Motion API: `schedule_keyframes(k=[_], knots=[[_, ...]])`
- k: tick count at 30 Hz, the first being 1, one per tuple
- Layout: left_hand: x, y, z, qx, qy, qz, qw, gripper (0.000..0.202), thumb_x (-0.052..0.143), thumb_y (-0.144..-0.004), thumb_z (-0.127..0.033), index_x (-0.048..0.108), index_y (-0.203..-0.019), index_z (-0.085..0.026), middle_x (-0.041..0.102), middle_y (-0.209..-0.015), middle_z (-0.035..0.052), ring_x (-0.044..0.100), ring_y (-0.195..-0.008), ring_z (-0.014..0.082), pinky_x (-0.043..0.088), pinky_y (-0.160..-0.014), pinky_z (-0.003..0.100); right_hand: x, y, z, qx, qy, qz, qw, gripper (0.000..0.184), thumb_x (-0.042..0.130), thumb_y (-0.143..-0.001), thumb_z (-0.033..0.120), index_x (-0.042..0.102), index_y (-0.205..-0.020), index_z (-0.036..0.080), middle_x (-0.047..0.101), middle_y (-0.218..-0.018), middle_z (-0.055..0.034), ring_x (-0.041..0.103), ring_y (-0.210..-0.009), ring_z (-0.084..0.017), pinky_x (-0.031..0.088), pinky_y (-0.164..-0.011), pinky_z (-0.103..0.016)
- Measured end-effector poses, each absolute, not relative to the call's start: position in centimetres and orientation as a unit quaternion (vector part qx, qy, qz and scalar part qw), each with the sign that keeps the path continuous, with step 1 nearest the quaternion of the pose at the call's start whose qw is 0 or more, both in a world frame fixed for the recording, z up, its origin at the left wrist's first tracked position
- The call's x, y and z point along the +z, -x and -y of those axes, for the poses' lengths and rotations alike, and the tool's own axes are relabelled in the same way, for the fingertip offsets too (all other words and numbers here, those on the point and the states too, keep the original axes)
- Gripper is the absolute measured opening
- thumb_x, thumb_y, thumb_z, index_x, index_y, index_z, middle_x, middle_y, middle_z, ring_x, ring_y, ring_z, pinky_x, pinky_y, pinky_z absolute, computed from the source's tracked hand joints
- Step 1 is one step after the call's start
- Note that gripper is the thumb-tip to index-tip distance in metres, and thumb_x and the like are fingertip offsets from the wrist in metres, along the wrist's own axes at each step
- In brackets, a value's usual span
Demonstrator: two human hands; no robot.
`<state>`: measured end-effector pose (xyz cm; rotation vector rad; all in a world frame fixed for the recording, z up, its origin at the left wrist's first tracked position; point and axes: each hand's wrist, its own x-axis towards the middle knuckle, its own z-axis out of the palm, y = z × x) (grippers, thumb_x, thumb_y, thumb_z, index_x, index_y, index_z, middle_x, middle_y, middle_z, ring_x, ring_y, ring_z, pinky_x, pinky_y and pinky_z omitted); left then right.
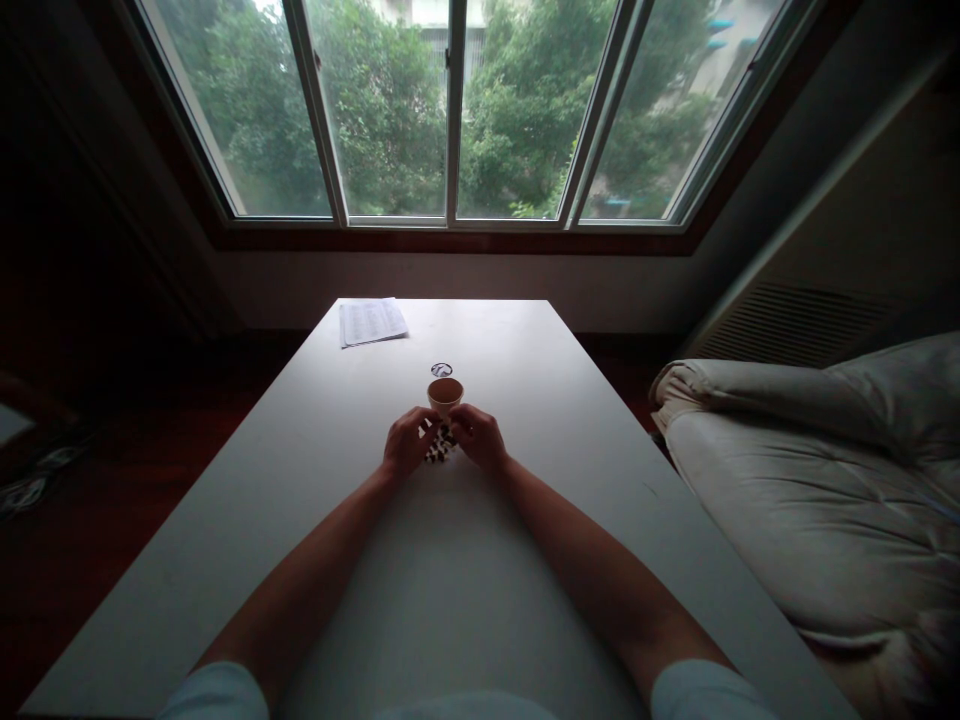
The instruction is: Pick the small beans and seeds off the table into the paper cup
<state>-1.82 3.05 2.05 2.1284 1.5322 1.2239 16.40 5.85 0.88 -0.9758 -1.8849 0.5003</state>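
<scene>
A brown paper cup (445,393) stands near the middle of the white table (450,560), its mouth facing up towards me. My left hand (407,440) reaches in from the left, fingers bent and closed against the near left side of the cup. Opposite it, my right hand (481,434) has its fingers closed at the cup's near right side. Between and just below both hands lies a small heap of black and white pieces (439,447), too small to name. The cup's lower part is partly hidden by my fingers. Behind the cup lies a small round dark-rimmed object (442,370).
Printed paper sheets (371,322) lie at the table's far left corner. A pale padded seat (810,490) stands along the right side. Beyond the table's far edge is a wall with a wide window (450,120). Dark reddish floor (172,450) shows at the left.
</scene>
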Motion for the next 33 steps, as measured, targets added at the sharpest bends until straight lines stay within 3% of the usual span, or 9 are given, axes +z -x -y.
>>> schedule_keyframes(k=[9, 23, 28, 33], knots=[[2.0, 1.9, -2.9, 0.439, -0.727, -0.515, 0.113, 0.01, 0.06, -0.089, -0.023, 0.066, -0.096, -0.021, 0.07, -0.09, 0.0011, 0.063, -0.073, 0.0115, 0.049, -0.071, 0.024, 0.5, -16.2, -6.0, 0.217, 0.374, 0.785, 0.444, 0.02, 0.058, -0.084, 0.024, 0.064, -0.102, 0.021, 0.068, -0.086, -0.0018, 0.058, -0.068, -0.013, 0.046, -0.068, -0.023], [2.0, 1.9, -2.8, 0.442, -0.717, -0.525, 0.12, 0.013, 0.056, -0.091, -0.029, 0.064, -0.097, -0.022, 0.069, -0.087, 0.001, 0.061, -0.07, 0.0117, 0.048, -0.069, 0.024, 1.0, -16.1, -5.8, 0.178, 0.382, 0.784, 0.457, 0.016, 0.059, -0.088, 0.034, 0.065, -0.096, 0.02, 0.064, -0.077, -0.0001, 0.053, -0.062, -0.012, 0.041, -0.063, -0.022], [1.8, 1.8, -3.0, 0.366, -0.749, -0.543, 0.1, 0.015, 0.052, -0.092, -0.027, 0.066, -0.094, -0.022, 0.065, -0.086, 0.0018, 0.059, -0.072, 0.0129, 0.045, -0.068, 0.024, 1.8, -15.9, -5.7, 0.166, 0.419, 0.746, 0.49, 0.02, 0.054, -0.09, 0.036, 0.064, -0.096, 0.019, 0.058, -0.069, 0.0023, 0.049, -0.058, -0.011, 0.039, -0.06, -0.021], [1.4, 1.8, -2.9, 0.288, -0.767, -0.566, 0.089, 0.022, 0.056, -0.09, -0.025, 0.069, -0.107, -0.028, 0.065, -0.094, 0.0032, 0.061, -0.083, 0.0163, 0.044, -0.074, 0.026, 3.0, -16.1, -6.1, 0.153, 0.476, 0.7, 0.511, 0.025, 0.053, -0.091, 0.04, 0.065, -0.098, 0.019, 0.05, -0.059, 0.0054, 0.046, -0.053, -0.011, 0.038, -0.059, -0.021]])
